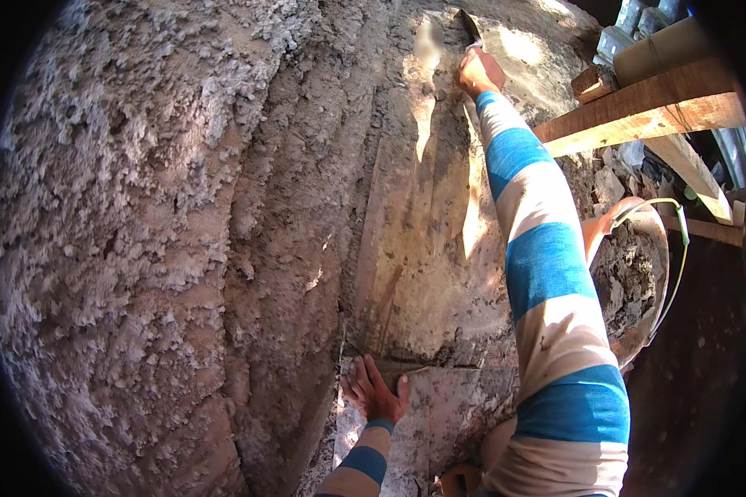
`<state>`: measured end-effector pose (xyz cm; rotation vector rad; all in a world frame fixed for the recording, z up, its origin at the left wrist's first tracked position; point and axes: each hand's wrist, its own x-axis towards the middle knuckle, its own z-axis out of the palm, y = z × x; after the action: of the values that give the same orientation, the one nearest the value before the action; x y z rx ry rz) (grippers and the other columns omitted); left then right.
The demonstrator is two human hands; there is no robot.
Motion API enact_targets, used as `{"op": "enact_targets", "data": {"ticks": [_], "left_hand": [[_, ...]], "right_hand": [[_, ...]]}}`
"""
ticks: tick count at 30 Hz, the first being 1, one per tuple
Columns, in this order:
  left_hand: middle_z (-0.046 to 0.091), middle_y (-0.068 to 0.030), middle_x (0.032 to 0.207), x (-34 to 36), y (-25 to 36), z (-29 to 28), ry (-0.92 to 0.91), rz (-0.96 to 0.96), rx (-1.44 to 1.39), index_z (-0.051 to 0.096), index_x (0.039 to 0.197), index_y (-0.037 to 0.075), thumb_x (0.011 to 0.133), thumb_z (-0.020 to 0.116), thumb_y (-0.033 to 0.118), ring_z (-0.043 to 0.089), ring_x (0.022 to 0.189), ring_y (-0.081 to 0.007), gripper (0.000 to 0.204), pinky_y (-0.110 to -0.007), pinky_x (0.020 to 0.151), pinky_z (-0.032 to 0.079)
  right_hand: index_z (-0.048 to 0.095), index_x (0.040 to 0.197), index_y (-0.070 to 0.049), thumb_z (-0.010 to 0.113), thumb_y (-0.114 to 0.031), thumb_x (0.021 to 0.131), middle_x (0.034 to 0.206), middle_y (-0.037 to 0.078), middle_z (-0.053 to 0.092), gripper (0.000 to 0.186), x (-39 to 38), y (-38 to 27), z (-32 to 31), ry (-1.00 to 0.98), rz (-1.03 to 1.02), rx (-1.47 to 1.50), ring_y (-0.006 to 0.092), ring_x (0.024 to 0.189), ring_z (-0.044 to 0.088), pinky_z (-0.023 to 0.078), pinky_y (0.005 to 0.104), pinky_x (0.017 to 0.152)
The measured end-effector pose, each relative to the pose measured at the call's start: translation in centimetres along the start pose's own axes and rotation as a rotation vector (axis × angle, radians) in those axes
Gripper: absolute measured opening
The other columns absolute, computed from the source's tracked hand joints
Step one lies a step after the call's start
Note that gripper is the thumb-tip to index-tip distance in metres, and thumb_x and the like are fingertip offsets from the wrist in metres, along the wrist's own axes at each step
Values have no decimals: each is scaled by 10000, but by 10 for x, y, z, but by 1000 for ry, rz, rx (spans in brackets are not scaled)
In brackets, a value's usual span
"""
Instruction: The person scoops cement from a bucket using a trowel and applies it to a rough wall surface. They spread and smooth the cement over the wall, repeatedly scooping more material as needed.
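My right hand reaches far out at the top, its fingers wrapped round the handle of a trowel. The trowel's dark, narrow blade points away from me, close to a mud-smeared board; whether it touches is unclear. Lower down, my left hand lies with fingers spread at the near edge of that board, beside a seam with a paler sheet. Nothing shows in the left hand. Both my arms wear blue and beige striped sleeves.
A rough, lumpy plastered wall fills the left side. At right stands an orange bucket holding grey mortar, its wire handle up. Wooden beams jut in above it, with clear plastic bottles at the upper right.
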<state>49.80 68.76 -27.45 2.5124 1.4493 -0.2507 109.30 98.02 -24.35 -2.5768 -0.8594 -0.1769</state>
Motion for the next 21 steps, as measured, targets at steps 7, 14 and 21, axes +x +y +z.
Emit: {"op": "enact_targets", "data": {"ticks": [7,14,21], "left_hand": [[288,-232,1616,-7,-3,4,0,-23,-46,336,1569,-22,949,521,589,229,1474,-441,890,-643,1200,138],[334,-253,1563,-3,0,4,-15,-8,-32,357,1543,-64,945,540,589,275,1435,-436,904,-653,1177,154],[241,-244,1651,-7,-5,7,-57,-53,-43,285,1598,5,922,534,604,149,1493,-469,938,-642,1213,100]], "right_hand": [[719,952,-113,488,-295,968,945,191,736,294,-40,-7,-23,-174,1,25,401,951,702,530,485,849],[708,982,-75,533,-255,970,982,195,741,251,-5,-12,-9,-134,-87,-72,418,935,718,568,495,809],[723,1021,-18,684,-172,866,1013,239,748,222,-49,-25,-5,-177,-100,75,405,986,731,575,475,886]]}}
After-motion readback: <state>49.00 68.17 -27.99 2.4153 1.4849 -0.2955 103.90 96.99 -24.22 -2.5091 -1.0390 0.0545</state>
